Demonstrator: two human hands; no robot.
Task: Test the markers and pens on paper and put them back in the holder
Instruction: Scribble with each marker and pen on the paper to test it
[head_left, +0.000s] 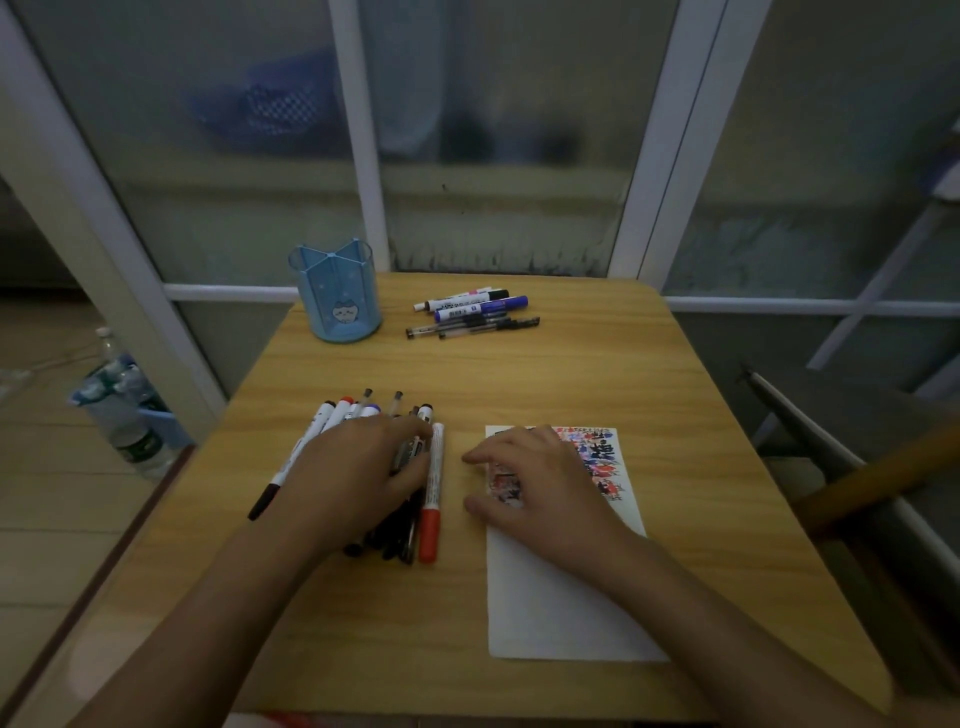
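A pile of several markers and pens (332, 415) lies at the table's middle left, and my left hand (358, 467) rests flat on top of it, fingers spread over the barrels. A red-capped marker (432, 493) lies along the pile's right edge, touching my fingertips. My right hand (540, 480) presses on the white paper (561, 597), whose upper part is covered with coloured scribbles; its fingers are apart and hold nothing. A second group of markers and pens (472, 309) lies at the far side. The blue holder (336, 291) stands empty at the far left.
The wooden table (597, 374) ends close behind the holder, against a glass partition with white frames. Plastic water bottles (124, 410) stand on the floor to the left. A chair with a wooden part (857, 488) is close to the table's right edge.
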